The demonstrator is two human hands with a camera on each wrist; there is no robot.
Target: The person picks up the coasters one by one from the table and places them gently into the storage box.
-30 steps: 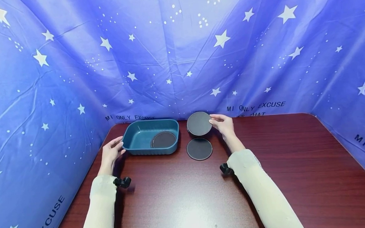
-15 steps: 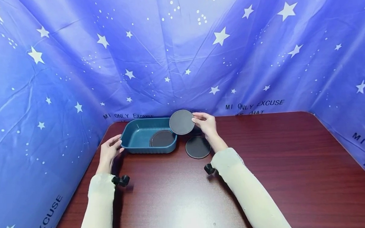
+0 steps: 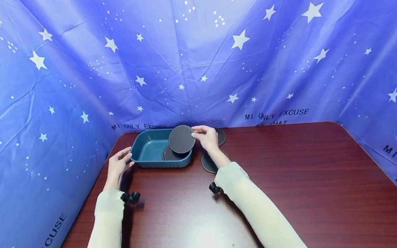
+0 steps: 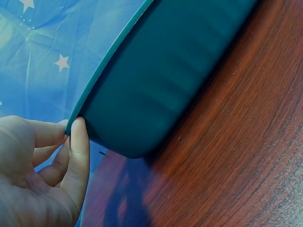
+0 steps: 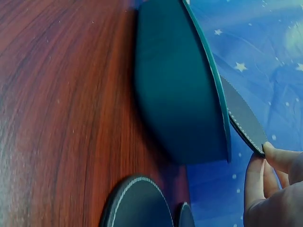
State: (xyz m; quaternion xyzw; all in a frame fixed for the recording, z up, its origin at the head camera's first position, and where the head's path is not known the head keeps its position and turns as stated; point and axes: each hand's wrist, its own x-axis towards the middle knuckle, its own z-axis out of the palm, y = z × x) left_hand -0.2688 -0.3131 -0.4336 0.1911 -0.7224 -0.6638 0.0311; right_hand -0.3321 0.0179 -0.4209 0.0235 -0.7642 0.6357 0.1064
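Observation:
A teal rectangular basin [image 3: 149, 164] stands at the back left of the table. My left hand [image 3: 118, 166] pinches its left rim between thumb and fingers, as the left wrist view shows closely. Over the basin's right end my right hand [image 3: 207, 140] holds a round dark coaster [image 3: 182, 139] by its edge, thumb against fingers. The right wrist view shows pale stitching round this coaster [image 5: 246, 116]. Inside the basin lies at least one more dark coaster [image 3: 168, 154], partly covered by the held one.
Right of the basin, a dark coaster [image 3: 208, 164] lies on the table, partly behind my right wrist. Another coaster [image 3: 221, 136] lies farther back, partly hidden by my right hand. A blue star-printed curtain [image 3: 183, 66] rises behind the reddish-brown table [image 3: 318, 171].
My right hand has carried the coaster leftward from beside the basin to above its right end. The coaster at the back has come into view. My left hand stays at the rim.

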